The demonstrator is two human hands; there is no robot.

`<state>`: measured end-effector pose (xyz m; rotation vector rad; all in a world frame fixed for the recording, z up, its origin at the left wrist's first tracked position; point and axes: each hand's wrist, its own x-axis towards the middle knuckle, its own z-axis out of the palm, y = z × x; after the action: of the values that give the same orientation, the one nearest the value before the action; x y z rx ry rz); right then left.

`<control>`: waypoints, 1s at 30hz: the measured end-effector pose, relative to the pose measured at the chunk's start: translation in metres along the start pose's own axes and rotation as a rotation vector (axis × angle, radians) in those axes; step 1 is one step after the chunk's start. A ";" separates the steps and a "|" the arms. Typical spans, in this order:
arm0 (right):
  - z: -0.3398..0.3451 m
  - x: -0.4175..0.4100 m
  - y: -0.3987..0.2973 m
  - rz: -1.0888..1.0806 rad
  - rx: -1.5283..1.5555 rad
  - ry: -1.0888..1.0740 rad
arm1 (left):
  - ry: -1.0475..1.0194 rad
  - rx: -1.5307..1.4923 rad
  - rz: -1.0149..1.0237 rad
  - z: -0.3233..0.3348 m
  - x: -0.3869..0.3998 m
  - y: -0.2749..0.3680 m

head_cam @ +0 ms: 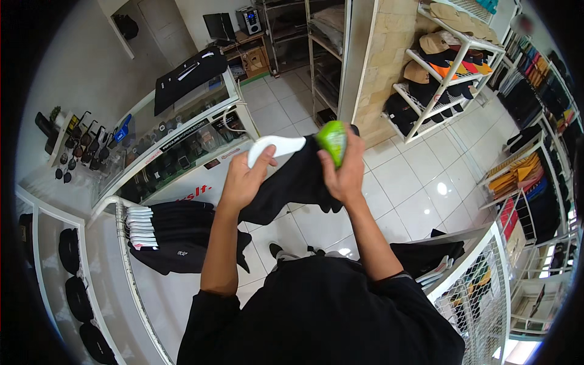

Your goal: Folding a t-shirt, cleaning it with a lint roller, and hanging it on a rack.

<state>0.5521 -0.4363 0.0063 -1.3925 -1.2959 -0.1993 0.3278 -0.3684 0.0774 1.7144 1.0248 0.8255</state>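
Observation:
In front of my body I hold up a black garment [285,191] on a white plastic hanger [292,144]. My left hand [245,180] is closed around the hanger's near arm, thumb on top. Beyond that hand, the pale hook [226,119] curves out to the left. My right hand [345,169] grips a lime-green container [333,140] with printing on it, slightly blurred, close against the garment's far part. Whether the container touches the cloth, I cannot tell. The lower part of the garment hangs loose between my forearms.
Below left, a rack [137,292] carries several black shirts [182,228] on white hangers. A glass display counter [182,141] with a black garment [189,75] on top stands ahead. Tiered cap shelves [438,98] are at the right, a mesh rack [474,283] nearer.

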 end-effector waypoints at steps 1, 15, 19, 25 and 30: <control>0.003 -0.002 -0.005 0.110 0.019 -0.114 | -0.036 0.004 0.003 0.001 0.001 0.002; 0.033 -0.008 0.033 0.024 0.034 0.055 | 0.082 0.204 0.280 -0.014 -0.033 0.000; 0.029 -0.003 0.079 0.270 -0.091 0.082 | 0.308 0.538 0.465 -0.020 -0.040 -0.003; 0.014 0.010 -0.025 -0.048 0.131 -0.171 | 0.219 0.588 0.512 -0.020 -0.047 -0.023; 0.034 0.009 0.047 0.046 -0.053 -0.187 | 0.200 0.827 0.673 -0.036 -0.055 -0.044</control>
<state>0.5729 -0.3915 -0.0256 -1.5133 -1.4192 -0.0740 0.2615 -0.3957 0.0432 2.8212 0.9913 1.0859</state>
